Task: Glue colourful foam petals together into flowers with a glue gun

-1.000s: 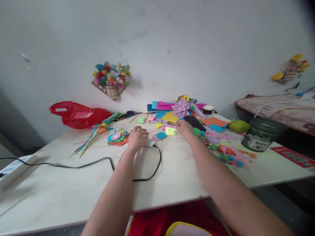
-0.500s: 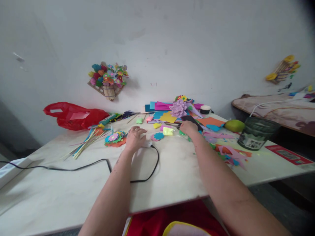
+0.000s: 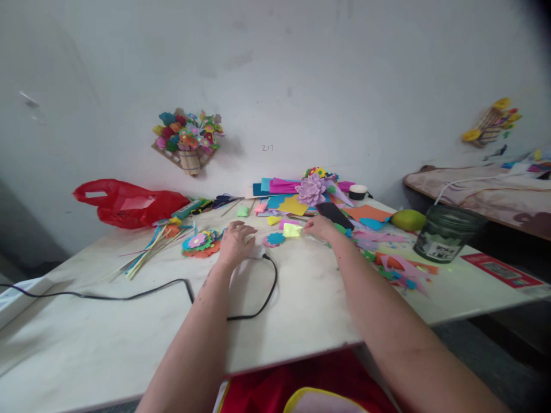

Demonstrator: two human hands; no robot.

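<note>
My left hand [image 3: 236, 244] rests on the table, palm down with fingers loosely apart, and nothing shows gripped in it. Just right of it, the black cord [image 3: 275, 281] ends in a white piece [image 3: 260, 252], partly hidden by the hand. Layered foam flowers [image 3: 200, 243] lie on its other side. My right hand [image 3: 322, 227] is closed in a pinch at the right edge of a bright yellow packet [image 3: 292, 230]; what the fingertips hold is too small to make out. A blue scalloped foam disc [image 3: 275, 238] lies between the hands.
A red plastic bag [image 3: 129, 203] and thin strips [image 3: 148, 252] lie left. Behind are foam sheets [image 3: 284, 186], a purple flower [image 3: 310, 190] and a dark phone-like slab [image 3: 334, 215]. Foam scraps [image 3: 400, 269], a green-yellow fruit [image 3: 408, 219] and a glass jar [image 3: 445, 232] stand right.
My right hand has moved left and slightly toward me, from beside the dark slab to the yellow packet's edge. My left hand has stayed in place.
</note>
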